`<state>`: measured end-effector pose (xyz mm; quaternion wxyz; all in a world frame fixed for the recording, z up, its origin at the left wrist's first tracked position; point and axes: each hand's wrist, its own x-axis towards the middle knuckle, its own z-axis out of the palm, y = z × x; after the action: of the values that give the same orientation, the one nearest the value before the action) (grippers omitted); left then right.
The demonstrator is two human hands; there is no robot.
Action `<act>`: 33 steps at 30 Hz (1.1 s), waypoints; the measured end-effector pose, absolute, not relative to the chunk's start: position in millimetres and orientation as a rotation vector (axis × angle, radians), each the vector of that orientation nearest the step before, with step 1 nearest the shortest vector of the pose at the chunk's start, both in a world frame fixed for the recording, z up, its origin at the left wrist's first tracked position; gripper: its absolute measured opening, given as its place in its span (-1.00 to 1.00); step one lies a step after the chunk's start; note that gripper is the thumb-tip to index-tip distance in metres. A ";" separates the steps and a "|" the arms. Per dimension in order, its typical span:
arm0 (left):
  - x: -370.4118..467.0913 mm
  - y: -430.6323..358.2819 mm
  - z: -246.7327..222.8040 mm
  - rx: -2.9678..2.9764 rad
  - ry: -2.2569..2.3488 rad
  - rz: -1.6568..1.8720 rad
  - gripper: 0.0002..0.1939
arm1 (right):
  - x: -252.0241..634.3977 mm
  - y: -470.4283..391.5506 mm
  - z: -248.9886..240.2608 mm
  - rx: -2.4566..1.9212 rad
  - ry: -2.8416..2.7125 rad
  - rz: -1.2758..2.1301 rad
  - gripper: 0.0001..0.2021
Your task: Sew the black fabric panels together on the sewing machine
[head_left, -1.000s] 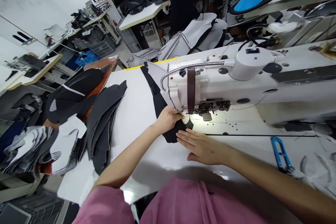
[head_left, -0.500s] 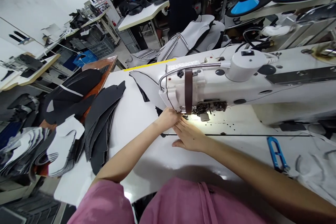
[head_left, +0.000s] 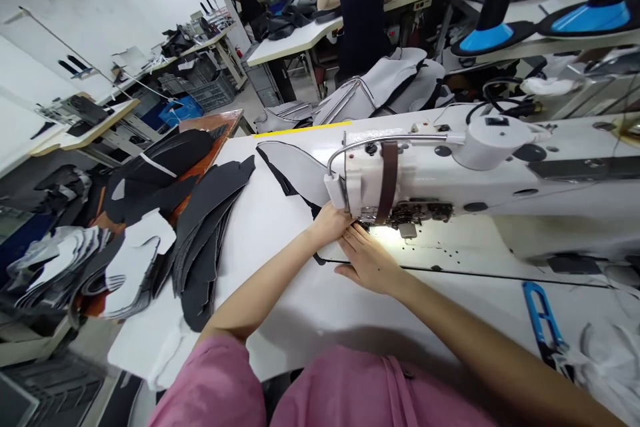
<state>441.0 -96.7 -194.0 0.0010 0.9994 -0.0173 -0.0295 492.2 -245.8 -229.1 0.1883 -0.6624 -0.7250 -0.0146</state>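
A grey piece of fabric with dark edges [head_left: 295,167] lies on the white table [head_left: 270,307], running under the needle area of the white sewing machine [head_left: 425,180]. At the needle my left hand [head_left: 331,223] bends its fingers down onto the fabric; its fingertips are hidden by the machine head. My right hand [head_left: 369,259] lies flat beside it with the thumb spread, its fingertips on the work near the lit needle plate. The two hands touch or nearly touch.
Dark cut pieces [head_left: 210,227] are stacked at the left, with white pieces [head_left: 137,260] beyond. Blue snips [head_left: 543,317] lie at the right. Behind the machine are grey sewn pieces [head_left: 360,90] and a person in dark clothes [head_left: 360,10].
The whole view has shifted, so the scene sits further right and slightly lower. More of the grey fabric shows left of the machine head. Both hands keep nearly the same pose at the needle.
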 end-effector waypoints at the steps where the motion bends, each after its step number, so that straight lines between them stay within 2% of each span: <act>1: 435.0 -93.7 -189.8 3.133 -0.067 -0.045 -0.68 | 492.2 -246.6 -230.7 -1.872 -2.048 -0.056 -0.38; 4: 390.9 -66.1 -164.3 3.133 0.194 0.225 -0.68 | 490.4 -253.1 -241.1 -1.844 -2.098 -0.165 -0.43; 9: 230.2 21.5 -108.9 2.768 1.724 0.508 -0.65 | 486.6 -244.3 -248.6 -1.604 -1.999 -0.343 -0.50; 12: 143.9 62.4 -103.2 2.483 2.171 0.397 -0.56 | 468.9 -212.5 -222.1 -1.464 -1.935 -0.319 -0.48; 15: 116.2 92.7 -122.2 2.384 2.252 0.294 -0.44 | 453.0 -155.7 -187.4 -1.443 -1.887 -0.377 -0.44; 18: 128.7 114.8 -142.7 2.281 2.371 0.320 -0.39 | 467.0 -84.2 -169.5 -1.660 -1.678 -0.467 -0.39; 20: 138.7 126.9 -148.8 2.146 2.493 0.293 -0.43 | 491.4 -41.8 -167.5 -1.984 -1.327 -0.394 -0.30; 22: 142.0 137.5 -148.7 2.065 2.534 0.252 -0.51 | 514.5 -12.5 -167.6 -2.386 -0.890 -0.172 -0.18; 24: 139.2 145.7 -143.8 2.048 2.508 0.234 -0.61 | 522.2 -2.0 -165.0 -2.623 -0.722 0.041 -0.28; 26: 133.7 150.3 -134.5 2.050 2.474 0.231 -0.71 | 508.7 -10.9 -157.8 -2.515 -0.993 -0.061 -0.51; 28: 128.9 150.0 -120.9 2.075 2.448 0.251 -0.74 | 481.1 -32.4 -147.6 -2.099 -1.335 -0.432 -0.69; 30: 127.3 143.8 -104.7 2.134 2.430 0.305 -0.71 | 455.9 -56.2 -140.0 -1.780 -1.502 -0.641 -0.84; 31: 128.3 138.1 -96.8 2.177 2.414 0.337 -0.69 | 448.8 -66.5 -139.5 -1.680 -1.593 -0.655 -0.87; 33: 134.5 121.8 -84.2 2.276 2.359 0.402 -0.67 | 448.6 -82.7 -148.0 -1.567 -1.845 -0.571 -0.77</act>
<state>134.5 121.8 -84.2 -0.0804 0.6870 0.7119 0.1214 448.6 -82.7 -148.0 0.3215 -0.5968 -0.7023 -0.2173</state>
